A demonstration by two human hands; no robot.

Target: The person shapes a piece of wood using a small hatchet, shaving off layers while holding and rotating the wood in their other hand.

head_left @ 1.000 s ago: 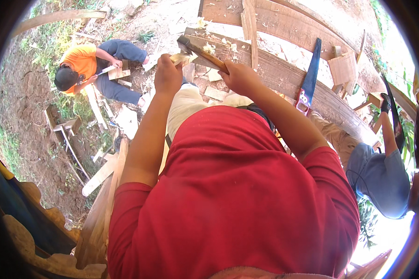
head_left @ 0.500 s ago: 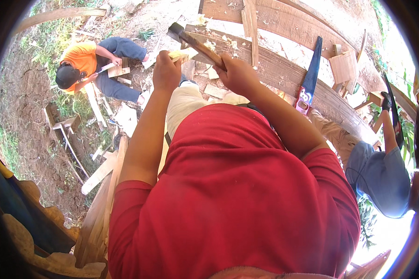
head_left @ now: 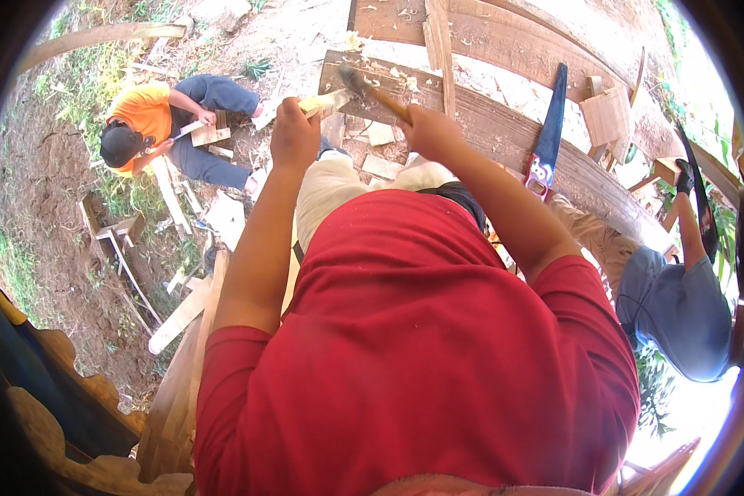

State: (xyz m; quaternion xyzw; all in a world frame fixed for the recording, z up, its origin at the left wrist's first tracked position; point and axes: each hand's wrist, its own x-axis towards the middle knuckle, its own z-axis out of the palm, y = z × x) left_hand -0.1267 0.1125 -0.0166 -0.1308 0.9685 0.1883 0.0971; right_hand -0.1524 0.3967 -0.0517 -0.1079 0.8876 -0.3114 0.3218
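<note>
My left hand (head_left: 294, 132) is closed round the near end of a pale yellow piece of wood (head_left: 332, 101). The wood's other end points right, over the edge of a thick plank (head_left: 488, 124). My right hand (head_left: 431, 132) grips the wooden handle of a tool with a dark metal head (head_left: 352, 80). That head is blurred and lies just above the pale wood's tip; whether it is a hammer or a hatchet I cannot make out. Whether it touches the wood is unclear. Curled shavings (head_left: 411, 83) lie on the plank.
A handsaw (head_left: 547, 136) with a blue blade lies across the plank at right. A narrow board (head_left: 440, 58) crosses the planks. One person in orange (head_left: 143, 112) sits at far left with wood in hand; another in grey-blue (head_left: 676, 310) is at right. Offcuts (head_left: 380, 165) lie below.
The tool's head has swung right and down, toward the tip of the pale wood. My right hand has shifted slightly right and lower; my left hand has barely moved.
</note>
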